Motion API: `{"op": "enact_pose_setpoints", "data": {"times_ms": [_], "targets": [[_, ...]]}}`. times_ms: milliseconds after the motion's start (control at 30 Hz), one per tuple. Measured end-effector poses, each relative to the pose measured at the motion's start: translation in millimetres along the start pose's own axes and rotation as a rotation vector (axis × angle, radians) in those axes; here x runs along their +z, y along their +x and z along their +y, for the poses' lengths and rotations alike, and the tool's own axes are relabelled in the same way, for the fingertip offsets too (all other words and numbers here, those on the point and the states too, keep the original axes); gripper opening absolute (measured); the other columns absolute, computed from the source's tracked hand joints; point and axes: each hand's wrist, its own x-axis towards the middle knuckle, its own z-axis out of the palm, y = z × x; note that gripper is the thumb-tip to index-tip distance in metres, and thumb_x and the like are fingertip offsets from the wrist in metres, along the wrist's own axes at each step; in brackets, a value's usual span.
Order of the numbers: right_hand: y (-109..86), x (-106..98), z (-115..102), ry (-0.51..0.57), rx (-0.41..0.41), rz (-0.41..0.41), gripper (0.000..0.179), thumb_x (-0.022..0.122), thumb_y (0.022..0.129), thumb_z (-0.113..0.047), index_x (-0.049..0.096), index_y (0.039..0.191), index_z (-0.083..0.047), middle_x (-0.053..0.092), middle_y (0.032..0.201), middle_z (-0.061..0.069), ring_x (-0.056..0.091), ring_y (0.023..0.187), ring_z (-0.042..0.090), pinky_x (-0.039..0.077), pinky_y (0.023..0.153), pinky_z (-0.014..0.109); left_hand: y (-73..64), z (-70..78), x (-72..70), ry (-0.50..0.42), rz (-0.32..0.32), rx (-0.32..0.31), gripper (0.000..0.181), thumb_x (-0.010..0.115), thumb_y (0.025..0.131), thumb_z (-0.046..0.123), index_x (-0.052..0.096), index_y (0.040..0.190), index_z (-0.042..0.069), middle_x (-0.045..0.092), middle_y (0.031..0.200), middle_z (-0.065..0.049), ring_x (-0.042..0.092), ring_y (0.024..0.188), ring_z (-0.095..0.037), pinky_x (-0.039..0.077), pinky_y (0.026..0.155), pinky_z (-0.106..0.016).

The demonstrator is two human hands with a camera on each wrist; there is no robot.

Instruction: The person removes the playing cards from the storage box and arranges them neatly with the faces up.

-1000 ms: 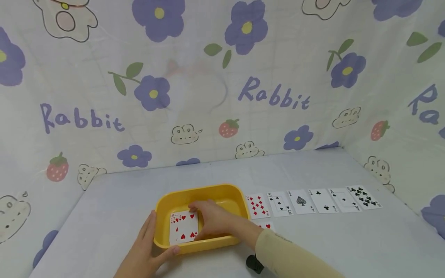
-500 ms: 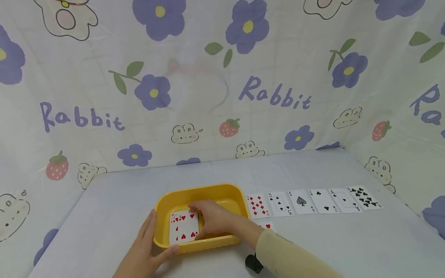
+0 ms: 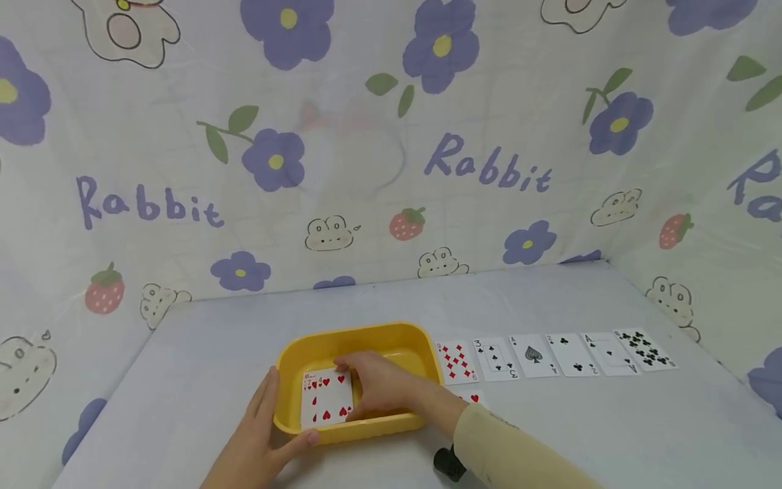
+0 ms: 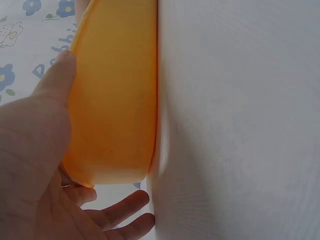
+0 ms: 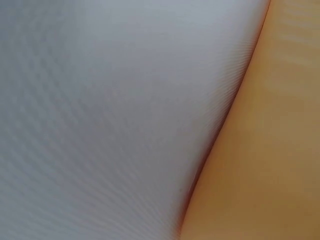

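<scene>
A yellow plastic tray [image 3: 366, 429] stands on the table, with overlapping playing cards [image 3: 326, 397] lying face up at its left end; hearts show on them. My left hand [image 3: 259, 441] grips the tray's near left corner, thumb on the front rim and fingers along the left side. The left wrist view shows that thumb [image 4: 57, 77] at the rim, beside the tray's outer wall [image 4: 117, 90]. Reaching over the front rim, my right hand [image 3: 385, 387] holds the cards by their right edge, fingertips at the far corner and thumb at the near one. The right wrist view shows only tray wall [image 5: 260, 150] and tablecloth.
Right of the tray runs a row of face-up cards, from a nine of diamonds [image 3: 457, 363] to a card of clubs [image 3: 644, 350]. A red-suited card [image 3: 474, 398] lies partly hidden behind the right forearm. A black object [image 3: 449, 464] sits under that sleeve. Patterned curtain [image 3: 379, 170] walls the table.
The head view has shifted slightly, so the scene sits a little further right. Both hands, the tray and the cards keep their places.
</scene>
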Motion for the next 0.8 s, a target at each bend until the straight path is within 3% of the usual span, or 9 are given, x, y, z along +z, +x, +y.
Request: {"op": "enact_pose_setpoints", "data": {"times_ms": [267,467,600,800], "targets": [[-1.8,-6,3,0.020,-0.022,0.041,0.088,0.091,0.071,-0.030,0.049,0.143,-0.005,0.055,0.130,-0.002,0.050,0.111,0.012,0.040,0.105,0.030,-0.6,0.7,-1.1,0.016,0.013,0.021,0.126,0.063,0.074,0.077,-0.006,0.158,0.013,0.002,0.163,-0.016,0.018,0.144,-0.040,0.023,0.111,-0.058],[-8.3,-18,5,0.023,-0.031,0.057,0.088,0.090,0.073,-0.026,0.046,0.146,-0.003,0.052,0.135,0.000,0.051,0.115,0.013,0.040,0.105,0.030,-1.3,2.3,-1.7,0.009,0.010,0.024,0.126,0.063,0.074,0.076,-0.005,0.158,0.013,0.002,0.163,-0.016,0.015,0.145,-0.040,0.023,0.111,-0.058],[-18.5,-32,5,0.047,-0.024,0.072,0.086,0.088,0.075,-0.024,0.045,0.147,-0.006,0.052,0.133,0.001,0.050,0.116,0.015,0.042,0.103,0.031,-2.1,1.7,-1.7,0.016,0.017,0.042,0.125,0.063,0.075,0.075,-0.005,0.158,0.011,0.002,0.162,-0.018,0.016,0.144,-0.041,0.023,0.111,-0.058],[-43.0,-62,3,0.052,-0.022,0.140,0.088,0.087,0.074,-0.026,0.043,0.149,-0.013,0.050,0.131,-0.005,0.054,0.106,0.013,0.051,0.087,0.024,-2.3,1.6,-1.2,0.004,0.024,0.029,0.127,0.065,0.073,0.076,-0.005,0.159,0.014,0.003,0.163,-0.016,0.016,0.144,-0.040,0.022,0.111,-0.058]]}}
